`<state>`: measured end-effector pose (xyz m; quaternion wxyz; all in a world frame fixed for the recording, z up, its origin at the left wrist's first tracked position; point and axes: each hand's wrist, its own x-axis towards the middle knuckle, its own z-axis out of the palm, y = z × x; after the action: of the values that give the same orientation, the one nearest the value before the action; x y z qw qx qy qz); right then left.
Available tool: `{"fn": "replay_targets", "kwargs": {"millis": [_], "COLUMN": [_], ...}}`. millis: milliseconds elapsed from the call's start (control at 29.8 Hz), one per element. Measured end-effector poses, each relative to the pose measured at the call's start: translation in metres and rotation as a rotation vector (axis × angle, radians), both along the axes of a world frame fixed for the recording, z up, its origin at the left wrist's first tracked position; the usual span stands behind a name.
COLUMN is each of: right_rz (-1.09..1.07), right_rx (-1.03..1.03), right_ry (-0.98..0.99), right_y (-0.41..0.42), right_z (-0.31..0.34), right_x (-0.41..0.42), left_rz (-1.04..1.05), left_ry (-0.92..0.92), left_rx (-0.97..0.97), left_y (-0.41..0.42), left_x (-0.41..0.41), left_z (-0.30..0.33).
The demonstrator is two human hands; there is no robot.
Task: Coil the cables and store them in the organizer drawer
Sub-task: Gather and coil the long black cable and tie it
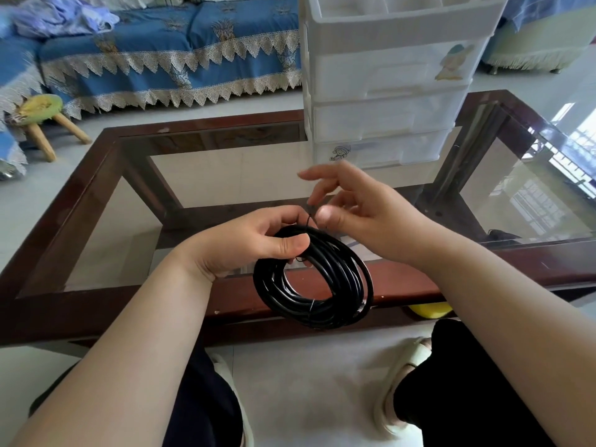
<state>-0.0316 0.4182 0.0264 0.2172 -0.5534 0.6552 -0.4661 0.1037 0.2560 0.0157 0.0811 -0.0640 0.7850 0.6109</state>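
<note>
My left hand (pixel 254 243) gripped the coiled black rubber cable (pixel 314 279); my right hand (pixel 351 208) pinched a thin wire tie (pixel 310 211) above that coil. Tying seemed underway; next, I judged, twisting it tight.

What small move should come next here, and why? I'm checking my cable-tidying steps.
Probably finish twisting the thin tie shut around the coiled black cable. The left hand grips the coil's top, and the right hand pinches the tie's end just above it. All drawers of the white organizer look closed, so storing comes later.
</note>
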Motion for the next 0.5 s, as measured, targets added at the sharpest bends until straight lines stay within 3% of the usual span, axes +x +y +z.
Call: {"fn": "replay_targets", "kwargs": {"millis": [134, 369, 503], "right_rz": [0.017, 0.022, 0.03], "right_rx": [0.069, 0.053, 0.052], "right_ry": [0.098, -0.098, -0.131], "right_y": [0.0002, 0.0051, 0.0048], "right_z": [0.0007, 0.002, 0.001], "right_x": [0.0042, 0.002, -0.001], "left_rz": [-0.056, -0.068, -0.088], "left_ry": [-0.054, -0.08, -0.069], "left_rx": [0.015, 0.152, 0.137], "left_y": [-0.0003, 0.0003, -0.0006], "left_x": [-0.0004, -0.0012, -0.0021], "left_z": [-0.0015, -0.0007, -0.0005]}}
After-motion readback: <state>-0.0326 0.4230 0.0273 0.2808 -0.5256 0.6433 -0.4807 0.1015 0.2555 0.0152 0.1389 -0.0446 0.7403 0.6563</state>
